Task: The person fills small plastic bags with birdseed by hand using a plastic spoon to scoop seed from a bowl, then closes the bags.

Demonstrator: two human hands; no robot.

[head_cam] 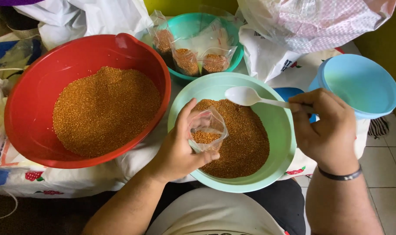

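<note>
1. Grain, orange-brown and fine, is lying heaped in a big red bowl [28,113] at the far left, sitting on a white cloth [76,178].
2. The left hand [178,148] is grasping a small clear bag [208,134], thumb and fingers curled round it, holding its mouth open; a little grain is sitting in the bag's bottom.
3. The bag is hanging just over the pale green bowl [281,130], which is also holding grain.
4. Behind, a teal bowl [187,24] is carrying several filled bags [185,61].
5. The right hand [326,128] is pinching the handle of a white plastic spoon [246,95], its empty scoop hovering above the green bowl, near the bag.
6. A light blue lidded tub [361,85] is standing at the far right.
</note>
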